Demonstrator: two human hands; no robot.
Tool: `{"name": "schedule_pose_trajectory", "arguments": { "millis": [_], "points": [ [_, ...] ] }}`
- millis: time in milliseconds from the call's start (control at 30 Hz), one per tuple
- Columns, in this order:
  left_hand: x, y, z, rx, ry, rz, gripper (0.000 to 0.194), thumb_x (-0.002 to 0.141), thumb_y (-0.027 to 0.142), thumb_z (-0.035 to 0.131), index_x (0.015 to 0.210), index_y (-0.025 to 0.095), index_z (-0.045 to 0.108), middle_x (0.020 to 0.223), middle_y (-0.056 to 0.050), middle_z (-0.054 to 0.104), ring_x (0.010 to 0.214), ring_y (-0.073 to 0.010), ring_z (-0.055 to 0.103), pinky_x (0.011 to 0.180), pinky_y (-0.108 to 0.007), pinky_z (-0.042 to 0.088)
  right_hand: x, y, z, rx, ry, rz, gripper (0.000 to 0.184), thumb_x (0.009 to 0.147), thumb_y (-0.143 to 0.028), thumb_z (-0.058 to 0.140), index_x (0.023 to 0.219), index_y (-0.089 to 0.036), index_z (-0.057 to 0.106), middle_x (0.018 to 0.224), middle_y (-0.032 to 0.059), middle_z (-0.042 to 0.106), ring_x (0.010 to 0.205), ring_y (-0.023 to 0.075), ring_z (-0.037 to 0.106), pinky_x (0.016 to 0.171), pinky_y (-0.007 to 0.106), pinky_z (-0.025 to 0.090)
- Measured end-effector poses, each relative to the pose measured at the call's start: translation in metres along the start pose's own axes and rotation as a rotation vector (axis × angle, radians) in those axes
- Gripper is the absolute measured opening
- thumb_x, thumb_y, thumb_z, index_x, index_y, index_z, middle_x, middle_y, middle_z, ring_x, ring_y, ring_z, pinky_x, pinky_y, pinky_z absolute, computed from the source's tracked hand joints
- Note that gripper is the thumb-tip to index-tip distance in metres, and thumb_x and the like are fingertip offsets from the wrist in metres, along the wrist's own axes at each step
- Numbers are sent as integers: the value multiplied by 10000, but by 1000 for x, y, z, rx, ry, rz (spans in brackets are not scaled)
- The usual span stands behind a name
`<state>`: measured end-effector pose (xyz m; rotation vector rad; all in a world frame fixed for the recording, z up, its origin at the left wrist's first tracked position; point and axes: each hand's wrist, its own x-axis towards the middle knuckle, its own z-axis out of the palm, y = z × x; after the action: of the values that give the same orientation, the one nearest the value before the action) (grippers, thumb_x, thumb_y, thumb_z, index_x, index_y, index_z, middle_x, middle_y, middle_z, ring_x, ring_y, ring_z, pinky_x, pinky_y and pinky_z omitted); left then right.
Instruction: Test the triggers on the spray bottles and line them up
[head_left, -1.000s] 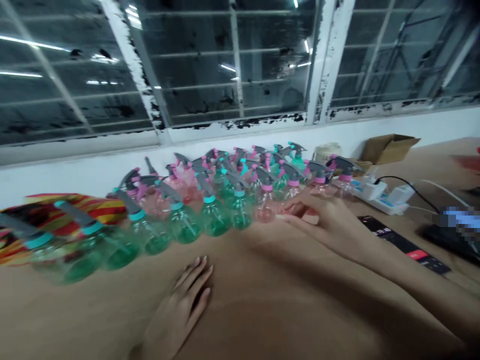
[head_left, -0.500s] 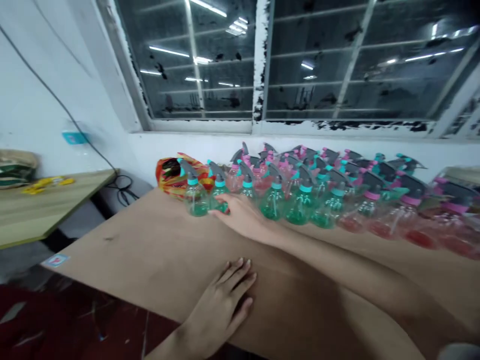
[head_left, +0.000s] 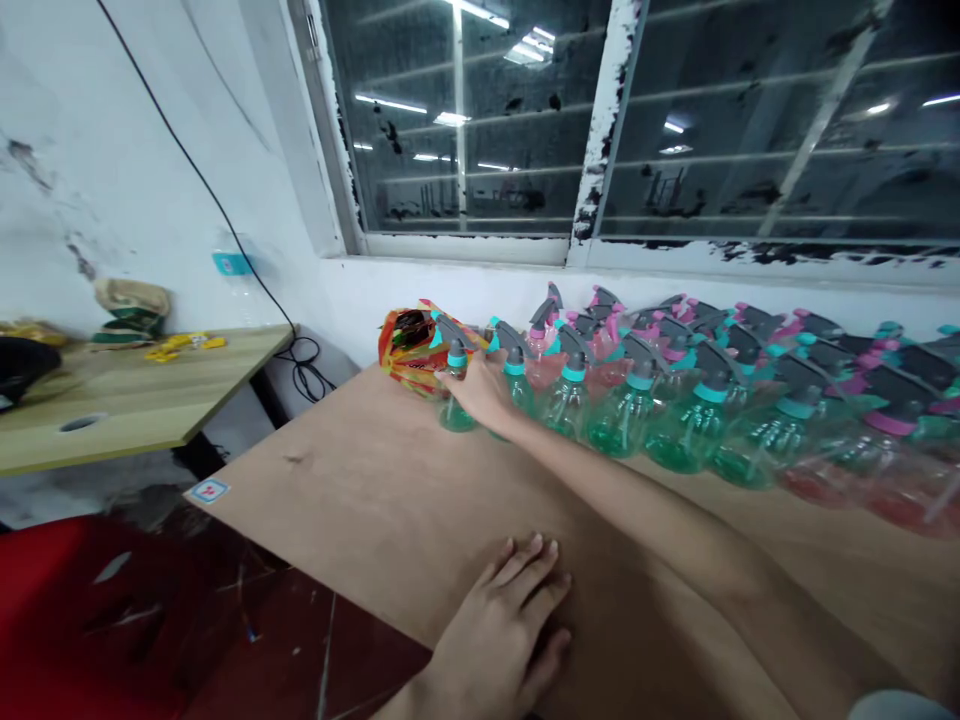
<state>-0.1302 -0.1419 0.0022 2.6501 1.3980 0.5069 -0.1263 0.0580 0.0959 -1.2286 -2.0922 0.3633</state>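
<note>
My right hand [head_left: 481,392] reaches across to the leftmost spray bottle [head_left: 456,416], its fingers closed around the upper body just below the turquoise collar. That bottle stands upright, with green liquid at the bottom and a grey trigger head; part of it is hidden behind my hand. Close on its right is a second green spray bottle [head_left: 517,384], partly covered by my wrist. My left hand [head_left: 504,620] lies flat on the brown tabletop [head_left: 360,500], palm down, fingers stretched out and holding nothing.
Several more spray bottles, green [head_left: 619,424] and pink [head_left: 892,470], stand in rows along the window wall. A red and yellow plastic bag [head_left: 405,362] sits behind the leftmost bottle. At left is another table [head_left: 142,410], then a red surface [head_left: 67,610].
My right hand has shifted from the second bottle to the leftmost one. The view has turned left, showing more of the other table. My left hand stays flat on the tabletop.
</note>
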Motion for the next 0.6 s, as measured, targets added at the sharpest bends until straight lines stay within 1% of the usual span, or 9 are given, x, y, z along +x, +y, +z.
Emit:
{"name": "schedule_pose_trajectory", "arguments": {
  "millis": [67, 167, 233, 333, 400, 467, 533, 600],
  "points": [
    [-1, -1, 1, -4, 10, 8, 432, 911, 237, 518, 1335, 173, 460, 1440, -89, 399, 1348, -252, 308, 1080, -472, 304, 2, -2, 4, -21, -14, 4, 319, 896, -317, 555, 1177, -165, 544, 1177, 84, 577, 974, 213, 604, 807, 424, 510],
    [-1, -2, 0, -8, 18, 15, 431, 910, 240, 518, 1331, 169, 463, 1434, -93, 408, 1346, -257, 312, 1076, -471, 317, 0, -4, 5, -45, -39, -20, 321, 897, -316, 554, 1181, -166, 540, 1170, 82, 582, 970, 210, 606, 805, 423, 511],
    [-1, -2, -1, -1, 6, 15, 425, 916, 250, 507, 1332, 169, 463, 1434, -92, 407, 1346, -257, 315, 1071, -473, 328, -6, -8, 2, -55, -58, -62, 364, 885, -388, 552, 1152, -140, 561, 1139, 106, 601, 964, 227, 611, 800, 425, 508],
    [0, -1, -2, 4, 0, 2, 409, 925, 261, 496, 1324, 177, 471, 1431, -84, 410, 1340, -249, 328, 1065, -477, 339, -23, -13, -7, -65, -92, -158, 538, 815, -574, 541, 1054, -100, 631, 1071, 173, 635, 944, 283, 622, 770, 413, 504],
    [1, 0, -4, 2, 7, -10, 397, 925, 266, 500, 1314, 187, 483, 1425, -73, 421, 1334, -241, 344, 1065, -473, 342, -41, -14, -18, -72, -113, -230, 597, 777, -634, 533, 1046, -115, 653, 1052, 180, 647, 923, 300, 631, 750, 401, 499],
    [1, 2, -7, 9, 9, -26, 385, 927, 274, 505, 1303, 195, 495, 1417, -61, 436, 1325, -231, 362, 1068, -462, 343, -62, -9, -33, -89, -125, -283, 622, 771, -653, 516, 1099, -139, 644, 1044, 169, 655, 902, 309, 638, 717, 401, 494],
    [2, 4, -9, 24, 9, -42, 380, 932, 280, 501, 1304, 202, 496, 1410, -49, 447, 1319, -222, 375, 1068, -449, 348, -84, 3, -53, -112, -129, -308, 616, 770, -649, 520, 1132, -163, 634, 1033, 151, 663, 888, 306, 642, 684, 386, 491],
    [2, 4, -10, 42, 15, -45, 376, 941, 288, 489, 1309, 212, 493, 1404, -42, 458, 1308, -215, 392, 1062, -432, 362, -103, 21, -76, -149, -125, -300, 586, 752, -633, 555, 1091, -166, 654, 989, 148, 674, 835, 306, 650, 654, 388, 484]
  ]
}}
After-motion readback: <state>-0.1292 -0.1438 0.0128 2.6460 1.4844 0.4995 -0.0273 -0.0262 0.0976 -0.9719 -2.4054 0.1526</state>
